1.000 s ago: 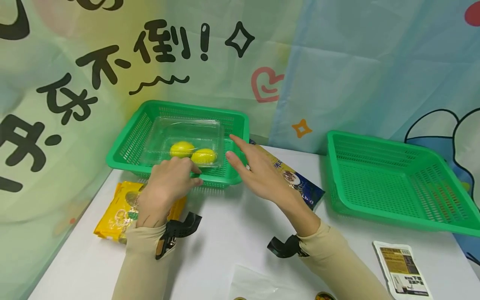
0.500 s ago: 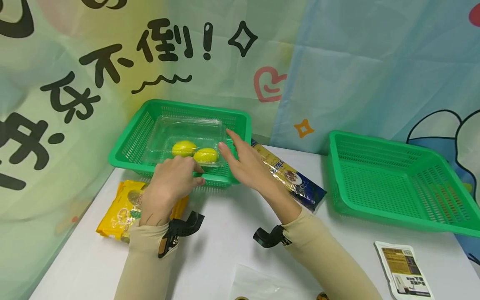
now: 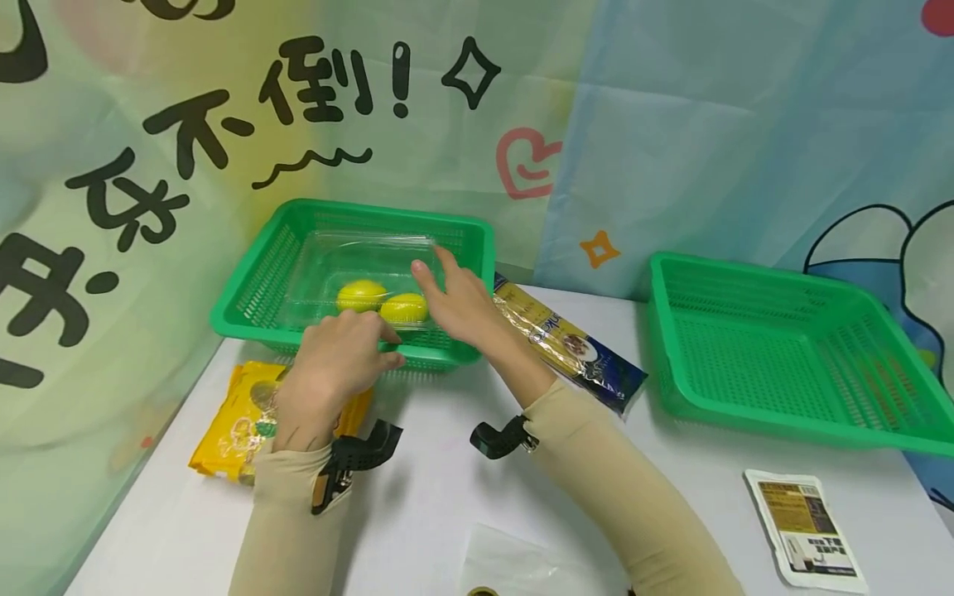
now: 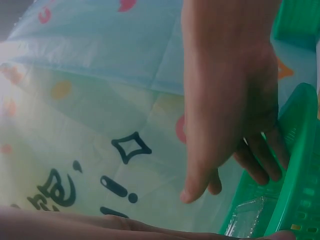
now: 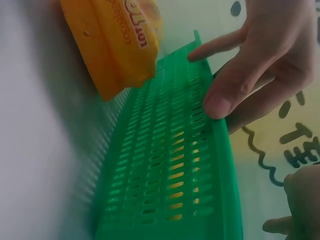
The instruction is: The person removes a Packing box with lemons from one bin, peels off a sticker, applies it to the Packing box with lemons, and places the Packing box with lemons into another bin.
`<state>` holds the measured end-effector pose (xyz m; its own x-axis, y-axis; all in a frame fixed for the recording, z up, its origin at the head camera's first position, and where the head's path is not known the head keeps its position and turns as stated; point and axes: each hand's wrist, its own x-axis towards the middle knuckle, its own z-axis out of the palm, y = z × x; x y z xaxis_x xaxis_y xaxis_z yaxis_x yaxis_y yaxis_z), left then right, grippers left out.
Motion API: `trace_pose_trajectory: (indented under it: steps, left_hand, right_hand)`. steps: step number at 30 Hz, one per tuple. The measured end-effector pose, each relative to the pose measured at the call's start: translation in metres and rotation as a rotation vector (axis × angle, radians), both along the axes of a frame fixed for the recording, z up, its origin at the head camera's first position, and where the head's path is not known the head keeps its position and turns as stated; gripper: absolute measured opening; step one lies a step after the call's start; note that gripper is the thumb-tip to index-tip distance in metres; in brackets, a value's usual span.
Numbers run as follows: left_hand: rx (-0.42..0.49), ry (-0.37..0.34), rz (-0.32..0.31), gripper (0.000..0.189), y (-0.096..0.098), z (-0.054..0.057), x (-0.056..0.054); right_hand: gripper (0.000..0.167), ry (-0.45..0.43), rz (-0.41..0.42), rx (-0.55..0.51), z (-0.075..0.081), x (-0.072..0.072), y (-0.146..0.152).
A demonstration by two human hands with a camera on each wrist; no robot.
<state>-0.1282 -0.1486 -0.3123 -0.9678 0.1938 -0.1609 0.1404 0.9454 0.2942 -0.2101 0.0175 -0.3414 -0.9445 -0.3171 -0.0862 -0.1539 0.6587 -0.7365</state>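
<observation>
Basket rim (image 3: 436, 354) sits pinched in left grip (image 3: 333, 364); right grip (image 3: 464, 306) is outspread.

Beige on both sides here: the left sleeve (image 3: 293, 534), plain and close-fitting, and the right sleeve (image 3: 619, 488) in that very same shade; now the left wrist mount (image 3: 367, 448), black, hooked, showing a brown patch (image 3: 320, 492), and the right wrist mount (image 3: 495, 439), black and curved too
</observation>
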Motion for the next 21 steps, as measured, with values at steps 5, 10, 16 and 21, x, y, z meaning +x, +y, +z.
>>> trace_pose_trajectory:
  steps: [5,10,16,21]
  left_hand:
    - [0.000,0.004,0.001,0.031,0.000,0.000,0.001]
    - [0.003,0.007,-0.005,0.031,0.001,0.000,0.001]
    - [0.007,0.012,-0.012,0.031,0.001,-0.001,0.001]
    - [0.005,0.011,-0.014,0.031,0.002,0.000,0.002]
  right_hand:
    - [0.075,-0.049,-0.016,-0.009,-0.002,-0.007,-0.008]
    - [0.073,-0.092,-0.057,-0.009,-0.005,-0.009,-0.013]
    - [0.072,-0.110,-0.096,0.001,-0.007,-0.012,-0.015]
    - [0.072,-0.131,-0.096,-0.006,-0.009,-0.014,-0.017]
